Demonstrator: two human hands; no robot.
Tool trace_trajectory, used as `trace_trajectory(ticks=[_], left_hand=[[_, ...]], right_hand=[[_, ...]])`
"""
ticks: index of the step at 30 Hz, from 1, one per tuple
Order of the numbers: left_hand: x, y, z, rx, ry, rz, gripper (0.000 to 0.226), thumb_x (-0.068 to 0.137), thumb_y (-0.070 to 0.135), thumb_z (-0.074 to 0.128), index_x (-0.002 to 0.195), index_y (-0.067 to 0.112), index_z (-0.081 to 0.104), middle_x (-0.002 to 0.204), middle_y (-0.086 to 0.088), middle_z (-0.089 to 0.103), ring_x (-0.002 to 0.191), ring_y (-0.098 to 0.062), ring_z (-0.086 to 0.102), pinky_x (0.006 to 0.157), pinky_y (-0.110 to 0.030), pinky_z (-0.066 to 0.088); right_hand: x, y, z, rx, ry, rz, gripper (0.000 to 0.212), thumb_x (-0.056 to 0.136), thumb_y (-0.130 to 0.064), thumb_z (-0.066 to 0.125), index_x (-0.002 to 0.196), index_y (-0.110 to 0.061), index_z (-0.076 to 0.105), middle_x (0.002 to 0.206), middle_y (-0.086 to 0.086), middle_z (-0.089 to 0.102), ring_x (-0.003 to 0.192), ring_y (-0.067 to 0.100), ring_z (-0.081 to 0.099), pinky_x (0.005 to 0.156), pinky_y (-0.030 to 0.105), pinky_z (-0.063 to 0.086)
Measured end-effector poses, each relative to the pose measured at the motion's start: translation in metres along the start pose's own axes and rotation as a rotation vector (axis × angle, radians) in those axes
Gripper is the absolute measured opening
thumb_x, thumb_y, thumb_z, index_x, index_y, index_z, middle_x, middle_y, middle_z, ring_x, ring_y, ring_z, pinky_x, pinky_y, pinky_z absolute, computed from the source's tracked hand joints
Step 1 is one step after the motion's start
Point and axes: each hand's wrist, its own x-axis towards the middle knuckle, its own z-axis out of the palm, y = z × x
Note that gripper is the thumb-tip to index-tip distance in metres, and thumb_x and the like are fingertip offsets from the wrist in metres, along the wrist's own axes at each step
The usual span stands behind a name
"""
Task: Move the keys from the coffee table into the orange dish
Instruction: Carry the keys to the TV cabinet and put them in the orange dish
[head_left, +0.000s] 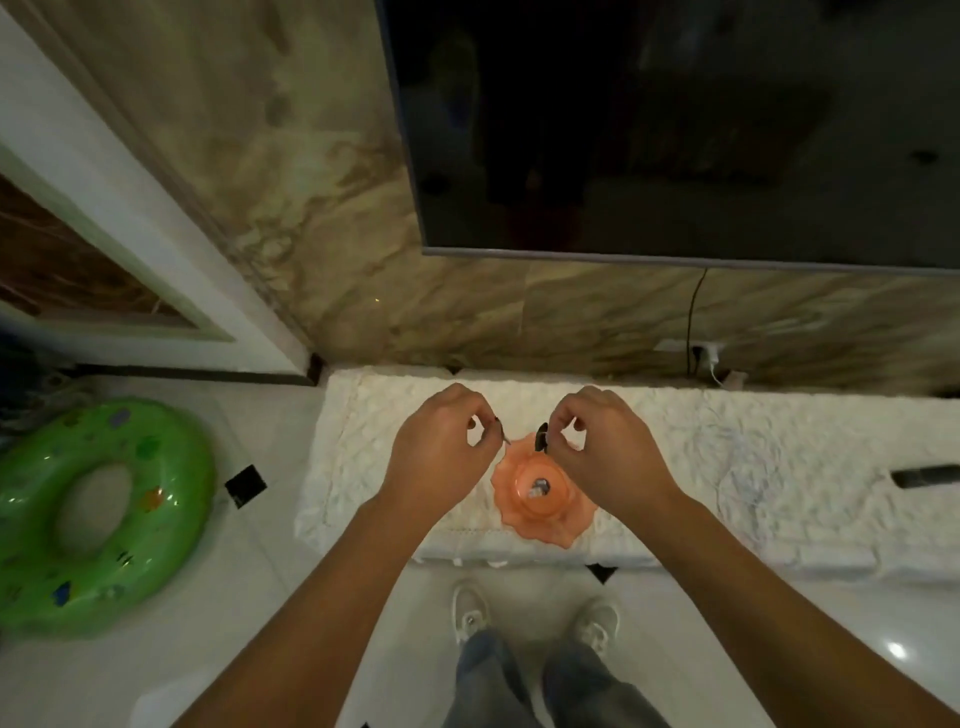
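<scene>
Spread beneath both hands, a white textured cloth (675, 441) bears the orange dish (540, 499), above whose far rim the left hand (441, 441) and right hand (602, 441) each pinch dark keys (541, 437), which could be dropped outside it if released early.

Low white unit (779, 551) set against marbled wall, top covered by a white textured cloth (395, 467). Orange dish (540, 499) with scalloped rim sits on cloth near the front edge, centre; small metallic items in its bowl, likely keys, too blurred to confirm. Dark slim object (927, 476) lies on cloth at far right. Thin pale cord (748, 457) loops loosely across cloth, right of the dish.
</scene>
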Motion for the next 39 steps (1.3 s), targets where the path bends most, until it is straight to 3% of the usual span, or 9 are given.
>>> trace_trajectory(ticks=[9, 14, 19, 24, 31, 39], left_hand=[[0.006, -0.066, 0.129, 0.020, -0.168, 0.000, 0.009, 0.083, 0.026, 0.067, 0.077, 0.023, 0.061, 0.085, 0.009, 0.059, 0.076, -0.009, 0.058, 0.065, -0.026, 0.050], [0.003, -0.110, 0.206, 0.032, -0.245, 0.009, 0.011, 0.084, 0.027, 0.066, 0.079, 0.019, 0.062, 0.088, 0.004, 0.061, 0.079, -0.015, 0.060, 0.064, -0.033, 0.050], [-0.004, -0.138, 0.263, 0.027, -0.238, -0.026, 0.012, 0.085, 0.031, 0.066, 0.079, 0.021, 0.062, 0.086, 0.006, 0.060, 0.077, -0.012, 0.059, 0.063, -0.026, 0.045], [-0.012, -0.145, 0.295, 0.034, -0.256, -0.017, 0.011, 0.086, 0.028, 0.066, 0.081, 0.019, 0.063, 0.086, 0.005, 0.060, 0.075, -0.013, 0.059, 0.059, -0.024, 0.041], [-0.005, -0.140, 0.309, 0.089, -0.326, -0.021, 0.013, 0.088, 0.028, 0.063, 0.088, 0.016, 0.065, 0.092, 0.000, 0.062, 0.082, -0.019, 0.059, 0.068, -0.038, 0.049], [0.013, -0.139, 0.337, 0.115, -0.351, -0.028, 0.011, 0.088, 0.028, 0.063, 0.087, 0.018, 0.066, 0.094, 0.002, 0.062, 0.079, -0.018, 0.058, 0.066, -0.034, 0.046]], right_hand=[[0.001, 0.106, 0.112, 0.069, -0.015, 0.203, 0.016, 0.080, -0.021, 0.068, 0.074, -0.030, 0.056, 0.078, -0.012, 0.054, 0.077, 0.007, 0.050, 0.061, 0.012, 0.032], [-0.005, 0.168, 0.186, 0.123, -0.001, 0.254, 0.013, 0.079, -0.021, 0.066, 0.074, -0.028, 0.056, 0.078, -0.009, 0.056, 0.074, 0.010, 0.054, 0.058, 0.017, 0.036], [-0.017, 0.211, 0.234, 0.136, 0.010, 0.253, 0.008, 0.080, -0.021, 0.066, 0.076, -0.025, 0.059, 0.080, -0.010, 0.057, 0.076, 0.011, 0.055, 0.061, 0.020, 0.039], [-0.022, 0.231, 0.257, 0.134, 0.002, 0.240, 0.009, 0.079, -0.019, 0.065, 0.075, -0.025, 0.059, 0.074, -0.016, 0.049, 0.074, 0.009, 0.051, 0.059, 0.017, 0.036], [-0.022, 0.243, 0.260, 0.120, -0.048, 0.300, 0.012, 0.079, -0.019, 0.066, 0.073, -0.027, 0.059, 0.077, -0.015, 0.050, 0.080, 0.009, 0.051, 0.059, 0.014, 0.031], [-0.014, 0.260, 0.277, 0.117, -0.072, 0.356, 0.005, 0.082, -0.021, 0.061, 0.077, -0.023, 0.062, 0.083, -0.007, 0.056, 0.084, 0.015, 0.052, 0.064, 0.029, 0.039]])
